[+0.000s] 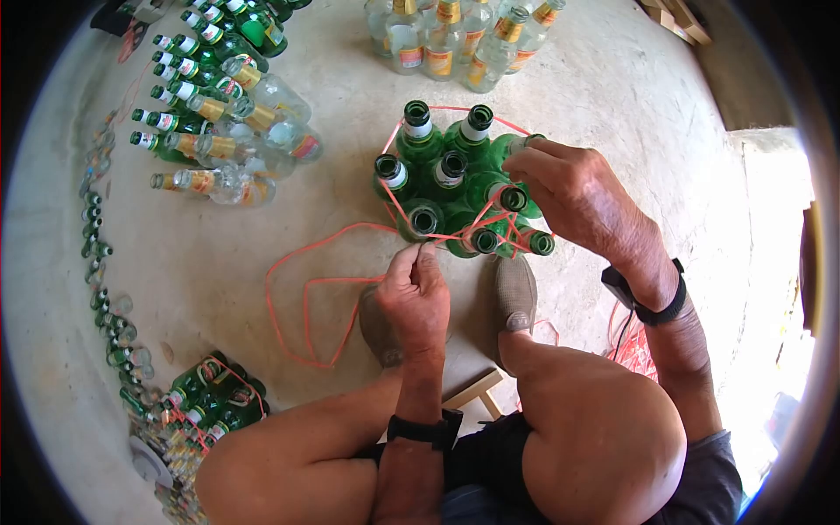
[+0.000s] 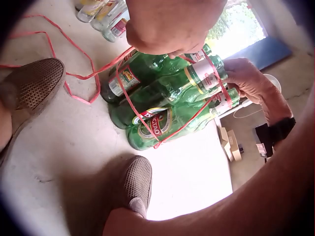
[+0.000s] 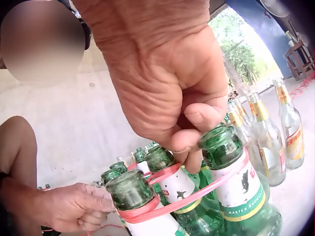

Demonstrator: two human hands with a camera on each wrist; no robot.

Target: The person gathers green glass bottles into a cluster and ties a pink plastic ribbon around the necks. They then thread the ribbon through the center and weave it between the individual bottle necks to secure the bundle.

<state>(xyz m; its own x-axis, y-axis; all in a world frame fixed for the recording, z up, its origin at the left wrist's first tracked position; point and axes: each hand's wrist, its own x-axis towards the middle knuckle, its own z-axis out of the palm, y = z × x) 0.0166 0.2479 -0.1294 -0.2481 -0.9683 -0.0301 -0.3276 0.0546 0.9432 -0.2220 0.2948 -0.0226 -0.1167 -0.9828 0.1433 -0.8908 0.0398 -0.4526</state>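
A cluster of green beer bottles (image 1: 452, 166) stands upright on the floor between the feet, bound with red plastic string (image 2: 129, 96). In the head view my left hand (image 1: 416, 293) pinches the string between thumb and fingers at the cluster's near side. Loose string (image 1: 306, 302) trails from there to the left across the floor. My right hand (image 1: 577, 192) is at the cluster's right back, its fingers curled at the neck of a green bottle. In the right wrist view its fingertips (image 3: 183, 147) sit between bottle necks, beside a string-wrapped green bottle (image 3: 224, 182).
Clear glass bottles with gold necks (image 1: 446, 39) stand behind the cluster. More green bottles (image 1: 210, 61) and clear bottles (image 1: 236, 140) lie at the left. A tied green bundle (image 1: 219, 398) is at the lower left. Tangled red string (image 1: 634, 350) lies beside the right leg.
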